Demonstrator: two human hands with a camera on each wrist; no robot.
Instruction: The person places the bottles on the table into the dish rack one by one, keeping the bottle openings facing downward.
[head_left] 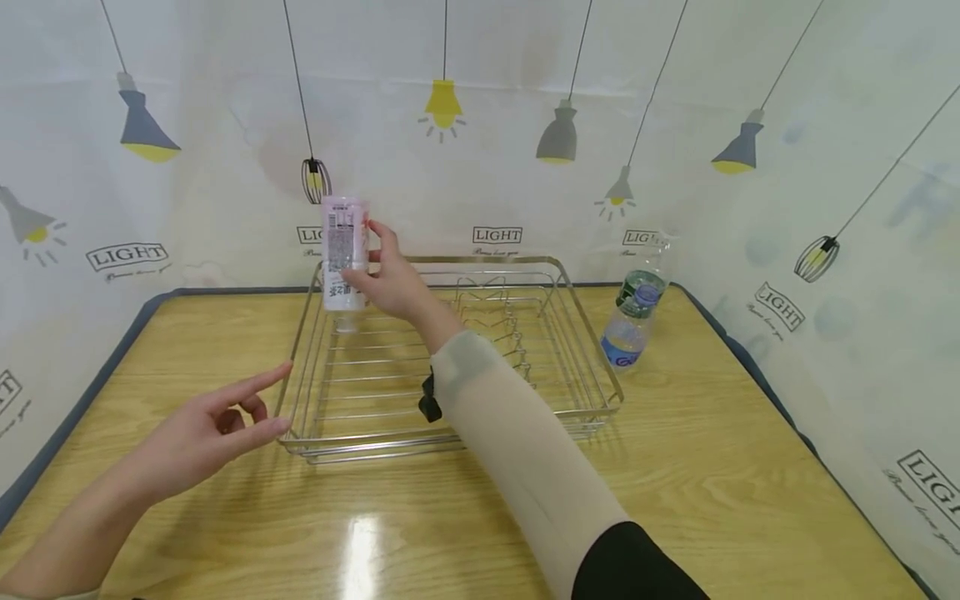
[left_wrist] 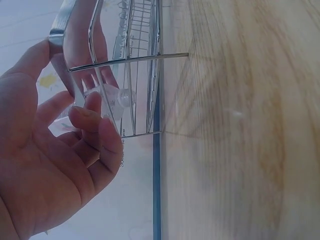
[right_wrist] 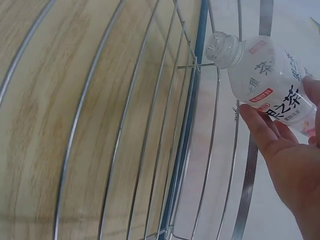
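Note:
My right hand (head_left: 390, 279) grips a clear plastic bottle (head_left: 343, 250) with a pink and white label, held upside down over the back left of a wire dish rack (head_left: 420, 440). In the right wrist view the capless neck of the bottle (right_wrist: 224, 49) shows, its fingers (right_wrist: 262, 127) wrapped along the label. At the rack's front left corner is my left hand (head_left: 206, 437), index finger and thumb extended, the other fingers curled loosely. The left wrist view shows the left hand (left_wrist: 55, 165) close to the rack's metal rim (left_wrist: 57, 37), with its index fingertip at it.
Two clear plastic bottles, one with a green label (head_left: 628, 304) and one with a blue label (head_left: 621, 350), are right of the rack on the wooden table (head_left: 720, 483). A wall covering (head_left: 510, 192) printed with lamps rises behind the table.

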